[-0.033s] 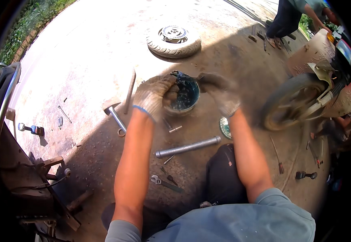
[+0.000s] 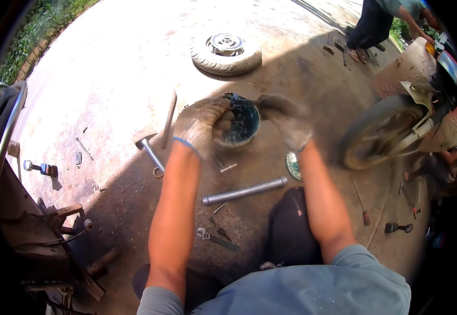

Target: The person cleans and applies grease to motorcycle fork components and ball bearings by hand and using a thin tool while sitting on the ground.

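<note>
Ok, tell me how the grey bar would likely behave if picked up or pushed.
The bar would probably roll when pushed, since its long body looks round. It is likely stiff, as it looks straight and metallic. It may feel heavy, being fairly thick, unless hollow.

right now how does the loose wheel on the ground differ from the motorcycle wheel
The loose wheel lies flat, while the motorcycle wheel stands upright.
The loose wheel is detached; the motorcycle wheel is fitted to the motorcycle.
The loose wheel sits in bright sun, the motorcycle wheel in shade.
Both have tyres on.
</note>
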The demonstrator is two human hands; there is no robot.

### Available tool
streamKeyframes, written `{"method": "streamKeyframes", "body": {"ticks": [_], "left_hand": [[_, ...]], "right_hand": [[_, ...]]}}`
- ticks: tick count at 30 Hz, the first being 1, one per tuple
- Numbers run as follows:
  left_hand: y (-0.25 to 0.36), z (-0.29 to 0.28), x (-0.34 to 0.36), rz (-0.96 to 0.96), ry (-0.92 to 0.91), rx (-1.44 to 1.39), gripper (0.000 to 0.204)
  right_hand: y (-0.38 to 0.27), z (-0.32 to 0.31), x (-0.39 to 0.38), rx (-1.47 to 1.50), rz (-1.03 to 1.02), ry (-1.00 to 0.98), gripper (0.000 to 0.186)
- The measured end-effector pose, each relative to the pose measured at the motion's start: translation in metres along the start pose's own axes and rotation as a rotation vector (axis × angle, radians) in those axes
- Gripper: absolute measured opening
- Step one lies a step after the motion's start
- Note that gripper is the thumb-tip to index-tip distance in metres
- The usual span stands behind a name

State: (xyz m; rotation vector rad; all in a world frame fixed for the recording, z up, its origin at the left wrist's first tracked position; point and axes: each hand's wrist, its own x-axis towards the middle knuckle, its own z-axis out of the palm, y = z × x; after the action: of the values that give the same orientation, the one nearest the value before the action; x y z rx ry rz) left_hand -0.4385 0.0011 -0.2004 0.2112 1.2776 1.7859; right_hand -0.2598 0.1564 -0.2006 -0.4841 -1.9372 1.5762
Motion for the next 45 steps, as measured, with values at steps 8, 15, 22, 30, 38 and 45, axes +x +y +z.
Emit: {"method": "streamKeyframes", "body": {"ticks": [8, 15, 22, 30, 38, 45], "left_hand": [[-0.001, 0.0, -0.007, 0.17, -0.104, 0.245, 0.023], [0.0, -0.006, -0.008, 0.18, -0.171, 0.49, 0.022], [0.0, -0.005, -0.008, 0.485, -0.182, 0.822, 0.021], [-0.013, -0.024, 0.012, 0.576, -0.12, 0.7, 0.025], [-0.02, -0.033, 0.02, 0.712, -0.046, 0.65, 0.023], [-0.003, -0.014, -0.002, 0.768, 0.058, 0.95, 0.031]], "right_hand": [[0.013, -0.002, 0.001, 0.103, 0.033, 0.047, 0.028], [0.009, 0.0, 0.001, 0.073, 0.033, 0.033, 0.03], [0.012, 0.0, 0.003, 0.043, 0.027, 0.019, 0.029], [0.009, 0.0, 0.006, 0.305, 0.142, 0.13, 0.026], [-0.011, 0.002, -0.001, -0.269, -0.372, 0.082, 0.025], [-0.017, 0.001, 0.002, -0.528, -0.592, 0.017, 0.034]]}}
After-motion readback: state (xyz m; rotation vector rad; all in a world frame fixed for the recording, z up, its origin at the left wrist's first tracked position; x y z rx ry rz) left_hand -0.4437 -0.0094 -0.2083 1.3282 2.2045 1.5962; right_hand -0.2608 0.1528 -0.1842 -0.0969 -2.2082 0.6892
